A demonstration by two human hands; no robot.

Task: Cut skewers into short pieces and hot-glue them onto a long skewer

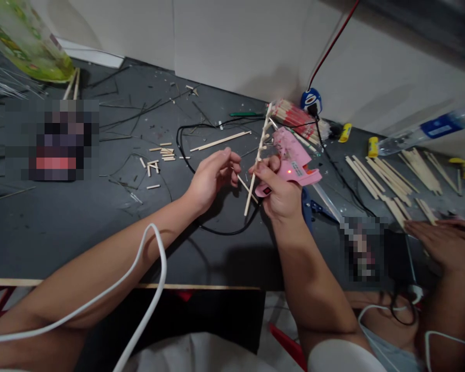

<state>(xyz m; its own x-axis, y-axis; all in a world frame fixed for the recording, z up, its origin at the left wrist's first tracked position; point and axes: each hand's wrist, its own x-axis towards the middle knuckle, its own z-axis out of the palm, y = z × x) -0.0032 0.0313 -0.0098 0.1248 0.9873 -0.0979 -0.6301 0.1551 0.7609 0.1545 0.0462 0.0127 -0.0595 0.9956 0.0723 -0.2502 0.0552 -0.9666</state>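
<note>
My right hand (281, 188) grips a pink hot glue gun (290, 150), whose small orange light is lit. A clear glue stick (327, 201) sticks out of its back end. The thumb and fingers of the same hand also pinch a long wooden stick (249, 197) that stands tilted, with several short pieces along its upper part. My left hand (217, 175) is just left of it, fingers curled on a thin wooden stick (242, 183). That thin stick slants down to the right and crosses the long one; where they touch is not clear.
Short cut sticks (166, 152) and two longer sticks (220, 141) lie on the dark table (139, 243). A black cable (213, 230) loops around my hands. Bundled sticks (296, 116), blue pliers (308, 209), a plastic bottle (422, 132) and another person's hand (445, 243) are at right.
</note>
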